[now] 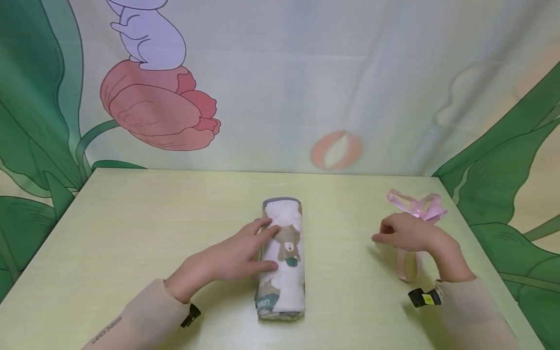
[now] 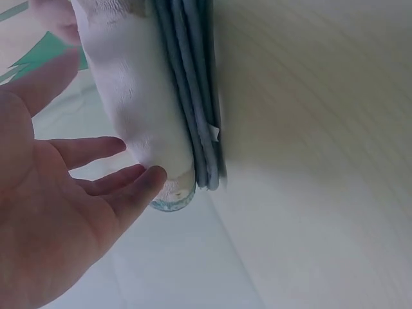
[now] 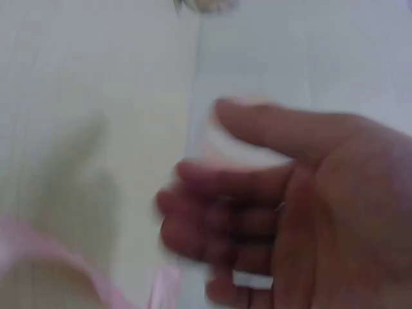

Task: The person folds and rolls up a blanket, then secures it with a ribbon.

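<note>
A folded white towel (image 1: 289, 282) with brown bear prints and a grey-blue edging lies lengthwise in the middle of the table. My left hand (image 1: 232, 257) rests on its left side with fingers spread, fingertips on the cloth. Stacked blue-grey edges of the towel (image 2: 138, 84) show in the left wrist view. Over on the right, a pink ribbon (image 1: 430, 210) lies in loops with a bow-like top. My right hand (image 1: 411, 232) hovers over it, partly covering it, its fingers loosely bent with nothing between them, blurred in the right wrist view.
The pale yellow table (image 1: 153, 214) reaches back to a curtain (image 1: 262, 97) printed with a rabbit, a pink flower and green leaves. Dark wrist straps (image 1: 424, 297) sit at both sleeve cuffs.
</note>
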Tool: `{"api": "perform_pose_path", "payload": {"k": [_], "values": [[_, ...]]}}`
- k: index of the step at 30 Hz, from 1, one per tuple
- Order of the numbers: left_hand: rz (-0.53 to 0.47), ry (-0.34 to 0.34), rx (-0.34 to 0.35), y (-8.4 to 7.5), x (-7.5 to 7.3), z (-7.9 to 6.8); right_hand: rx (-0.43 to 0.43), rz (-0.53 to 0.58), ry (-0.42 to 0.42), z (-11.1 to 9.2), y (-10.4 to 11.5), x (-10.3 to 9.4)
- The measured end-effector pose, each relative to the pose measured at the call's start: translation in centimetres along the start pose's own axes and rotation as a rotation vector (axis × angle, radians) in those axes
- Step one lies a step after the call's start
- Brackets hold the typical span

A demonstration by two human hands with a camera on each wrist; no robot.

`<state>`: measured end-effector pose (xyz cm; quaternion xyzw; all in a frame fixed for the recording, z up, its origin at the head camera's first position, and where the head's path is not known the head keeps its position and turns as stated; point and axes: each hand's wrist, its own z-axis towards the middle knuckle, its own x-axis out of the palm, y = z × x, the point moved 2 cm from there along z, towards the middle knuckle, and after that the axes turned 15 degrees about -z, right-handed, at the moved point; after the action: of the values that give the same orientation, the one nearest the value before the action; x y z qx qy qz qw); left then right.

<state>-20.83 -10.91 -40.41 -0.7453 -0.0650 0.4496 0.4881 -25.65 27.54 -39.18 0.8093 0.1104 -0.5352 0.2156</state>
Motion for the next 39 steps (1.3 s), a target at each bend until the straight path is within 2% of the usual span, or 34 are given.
{"api": "perform_pose_path", "payload": {"k": [5, 10, 13, 18, 23, 30, 35, 39], "values": [[0.013, -0.007, 0.026, -0.2, -0.2, -0.1, 0.147, -0.026, 0.099, -2.1, -2.2, 0.3], [0.027, -0.019, 0.040, -0.3, -0.3, -0.2, 0.236, 0.001, 0.153, -3.0, -2.9, 0.9], [0.029, -0.030, 0.054, -0.3, -0.4, -0.2, 0.257, 0.014, 0.167, -3.0, -3.1, 1.5], [0.049, -0.059, 0.049, -0.3, -0.6, -0.2, 0.269, 0.008, 0.140, -2.5, -3.5, 2.4], [0.100, -0.083, 0.017, 0.0, -1.1, 0.5, 0.223, -0.008, 0.099, -2.1, -3.6, 2.8], [0.081, -0.118, 0.051, 0.1, -1.9, 1.4, 0.099, -0.033, -0.022, -0.7, -2.6, 2.2], [0.072, -0.132, 0.102, -0.4, -2.2, 2.2, -0.069, 0.000, -0.164, 0.7, -1.2, 1.0], [0.049, -0.143, 0.152, -0.7, -2.4, 3.1, -0.188, 0.089, -0.201, 1.8, 0.6, 0.2]]}}
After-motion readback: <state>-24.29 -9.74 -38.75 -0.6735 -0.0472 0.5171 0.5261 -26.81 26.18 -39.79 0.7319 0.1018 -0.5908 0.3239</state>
